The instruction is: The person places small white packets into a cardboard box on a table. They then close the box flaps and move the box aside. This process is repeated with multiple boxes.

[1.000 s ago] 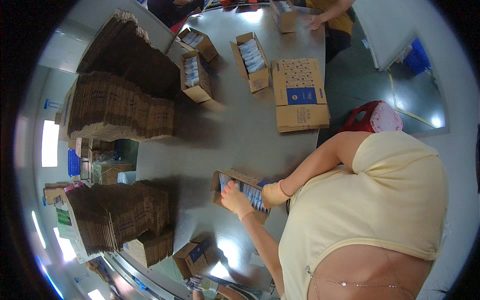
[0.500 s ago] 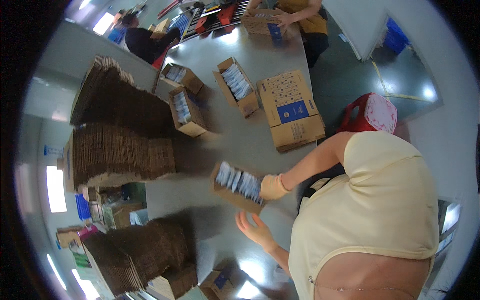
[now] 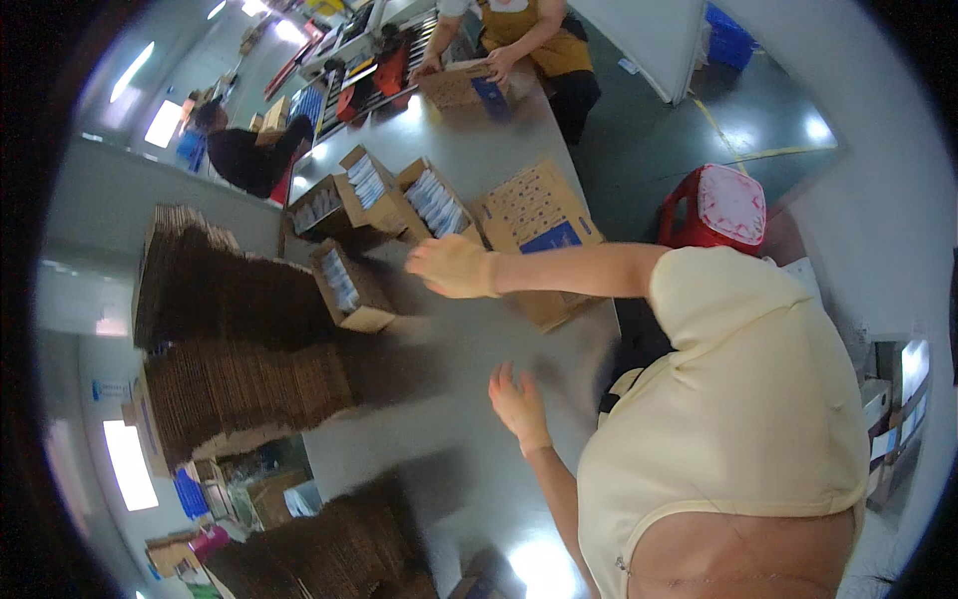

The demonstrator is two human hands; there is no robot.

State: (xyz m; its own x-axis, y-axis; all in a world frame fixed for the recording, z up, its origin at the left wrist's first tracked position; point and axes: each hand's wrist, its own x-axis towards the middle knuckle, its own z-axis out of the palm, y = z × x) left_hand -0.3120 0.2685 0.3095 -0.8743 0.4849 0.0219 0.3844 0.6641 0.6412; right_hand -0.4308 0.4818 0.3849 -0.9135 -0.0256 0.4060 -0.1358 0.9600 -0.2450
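Reaching out over the grey table (image 3: 469, 329), my right hand (image 3: 451, 266) is stretched forward with the fingers loosely spread and nothing in its grasp; it hovers just beside the small open carton (image 3: 347, 288) packed with white and blue packets, which sits on the table at the foot of the tall stack of flattened cardboard (image 3: 225, 329). I see my left hand (image 3: 517, 399) lower down and nearer my body, palm open, fingers fanned, empty as well, held above a bare stretch of the tabletop and well apart from any box. Just beyond my right hand lie two more open cartons (image 3: 394, 195) filled with the same kind of packets, side by side and angled, and to their right a flat printed cardboard box (image 3: 544, 235) with a blue panel, partly under my forearm. A red plastic stool (image 3: 720, 208) stands on the floor to the right of the table. At the far end another person's hands (image 3: 464, 68) rest on a brown box (image 3: 461, 85), and a second person in dark clothing (image 3: 244, 155) sits off to the left.
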